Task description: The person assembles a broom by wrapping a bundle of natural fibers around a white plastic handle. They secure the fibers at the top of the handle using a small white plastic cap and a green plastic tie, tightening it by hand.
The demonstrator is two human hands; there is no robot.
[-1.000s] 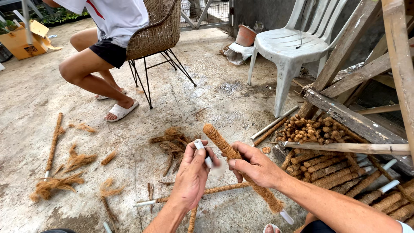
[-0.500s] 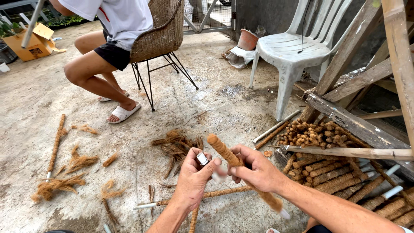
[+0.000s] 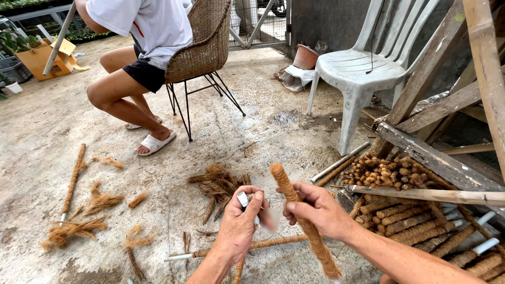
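Coir pole ran slantwise between the two hands, its rounded top pointing up and away, its lower end down near the bottom of the view. The right hand was wrapped around its middle, fingers closed on the fibre. The left hand sat just beside it, fingers curled tight around a small white-tipped tool whose tip pointed toward the pole; a blur hid the gap between them, so contact could not be told.

Below the hands another pole with a bare white pipe end lay flat on the concrete floor. Loose fibre scraps were heaped just beyond the left hand, and more tufts lay well off to the left beside a thin pole. To the right, a stack of poles rested under weathered wooden beams.

Further back stood a white plastic chair and a wicker chair, where another person sat in a white shirt, dark shorts and white sandals. A cardboard box sat at the far left.
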